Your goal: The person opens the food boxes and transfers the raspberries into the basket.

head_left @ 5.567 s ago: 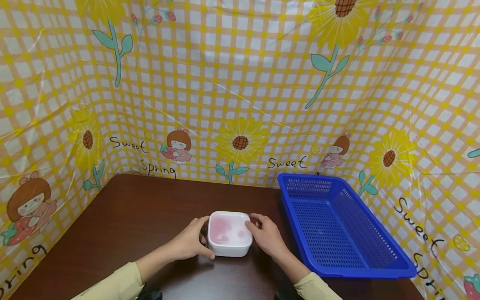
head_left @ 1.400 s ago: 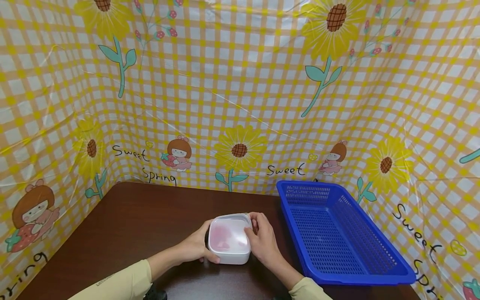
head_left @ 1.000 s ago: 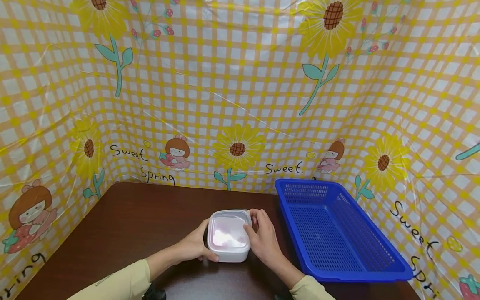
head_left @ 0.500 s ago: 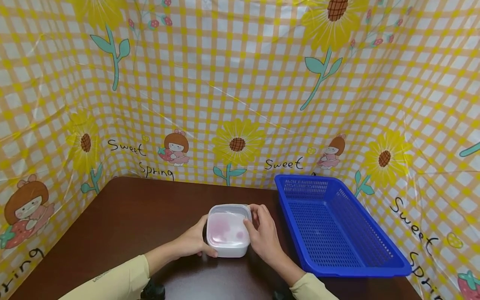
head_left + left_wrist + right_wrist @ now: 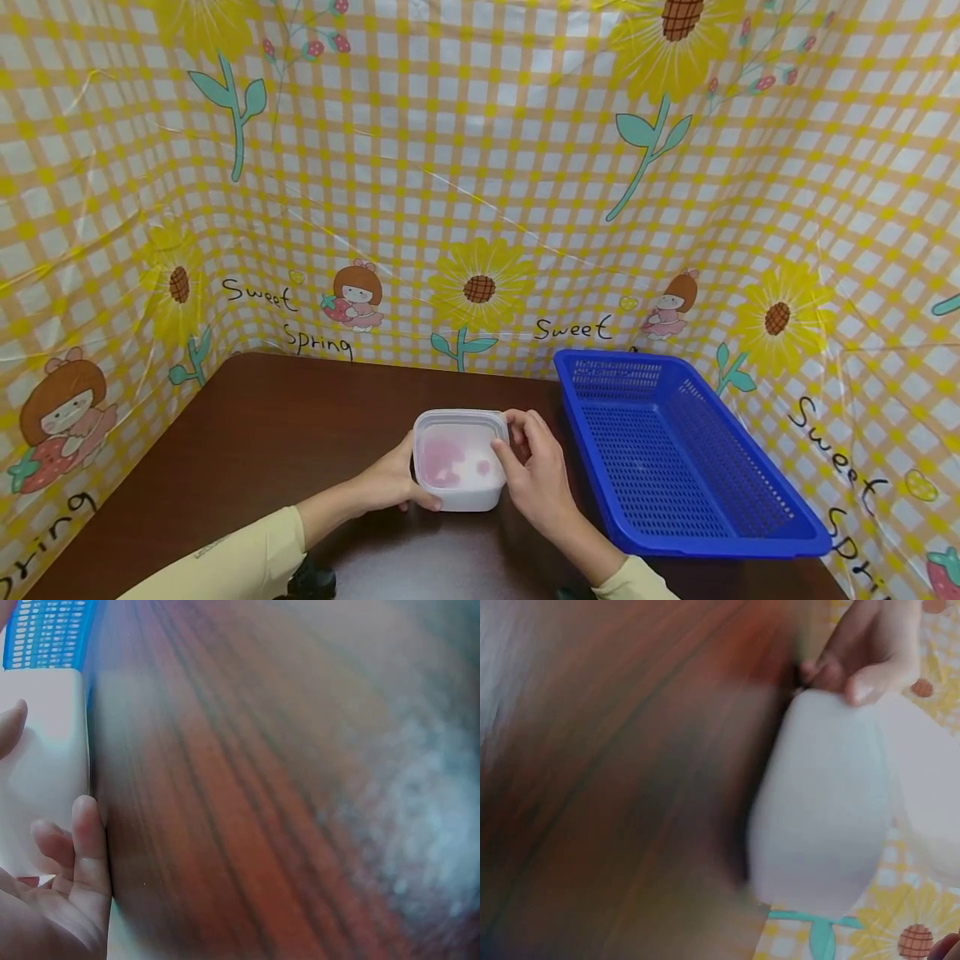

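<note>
A squarish white food container point(image 5: 471, 500) is at the middle front of the dark table. Its translucent lid point(image 5: 468, 450) is raised at the far side, with pink patches showing through it. From the left, my left hand point(image 5: 393, 477) grips the container's wall, thumb at the front corner. With thumb on top and fingers at the far edge, my right hand point(image 5: 542, 475) pinches the lid's right side. A gap between the container point(image 5: 821, 802) and the tilted lid point(image 5: 934, 787) shows in the right wrist view. The left fingers point(image 5: 88, 836) lie along the container's lower side in the left wrist view.
A blue perforated plastic basket point(image 5: 656, 467) stands on the right of the brown table point(image 5: 322, 417), close to my right forearm. A yellow checked cloth with sunflowers point(image 5: 480, 192) hangs around the back and sides.
The lid lay flat on the container at first; its far side is now lifted. My left hand has closed in around the container's left side, and my right fingers have moved to the lid's far corner.
</note>
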A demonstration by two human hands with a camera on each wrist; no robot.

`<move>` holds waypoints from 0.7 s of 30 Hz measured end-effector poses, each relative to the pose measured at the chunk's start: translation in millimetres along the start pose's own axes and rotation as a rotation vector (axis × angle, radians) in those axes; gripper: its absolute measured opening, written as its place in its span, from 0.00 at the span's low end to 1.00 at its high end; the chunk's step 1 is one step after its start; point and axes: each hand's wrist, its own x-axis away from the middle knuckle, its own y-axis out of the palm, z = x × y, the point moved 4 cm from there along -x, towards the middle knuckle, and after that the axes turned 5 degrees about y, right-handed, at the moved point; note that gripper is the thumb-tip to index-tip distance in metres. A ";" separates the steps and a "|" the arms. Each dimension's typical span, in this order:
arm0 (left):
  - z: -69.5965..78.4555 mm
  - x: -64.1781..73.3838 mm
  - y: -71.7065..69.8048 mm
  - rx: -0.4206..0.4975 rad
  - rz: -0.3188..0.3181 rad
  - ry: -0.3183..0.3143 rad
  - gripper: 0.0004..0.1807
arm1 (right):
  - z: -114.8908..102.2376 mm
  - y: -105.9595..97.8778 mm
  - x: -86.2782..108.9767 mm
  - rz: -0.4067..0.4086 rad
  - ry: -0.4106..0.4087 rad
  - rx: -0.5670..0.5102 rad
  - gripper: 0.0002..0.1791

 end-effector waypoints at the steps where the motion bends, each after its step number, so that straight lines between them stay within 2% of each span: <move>1: 0.7 0.3 0.1 0.008 0.001 0.008 0.62 | -2.1 -1.4 -0.2 -0.007 0.006 -0.014 0.17; 3: 2.1 1.0 -0.1 0.017 0.001 0.017 0.63 | -4.9 -4.0 -0.9 -0.031 0.046 -0.061 0.13; 8: 5.4 3.5 -0.4 0.018 -0.003 0.005 0.63 | -5.9 -10.7 -4.4 -0.094 0.226 -0.206 0.07; 11: 6.0 4.8 0.1 0.024 -0.008 -0.010 0.63 | -6.6 -15.4 -7.8 -0.128 0.310 -0.246 0.05; 15: 7.8 5.6 0.1 0.036 -0.012 -0.014 0.61 | -10.4 -22.9 -14.3 -0.170 0.357 -0.235 0.06; 21: 10.5 4.8 -1.6 0.048 -0.016 -0.018 0.64 | -15.7 -34.5 -26.1 -0.211 0.352 -0.178 0.05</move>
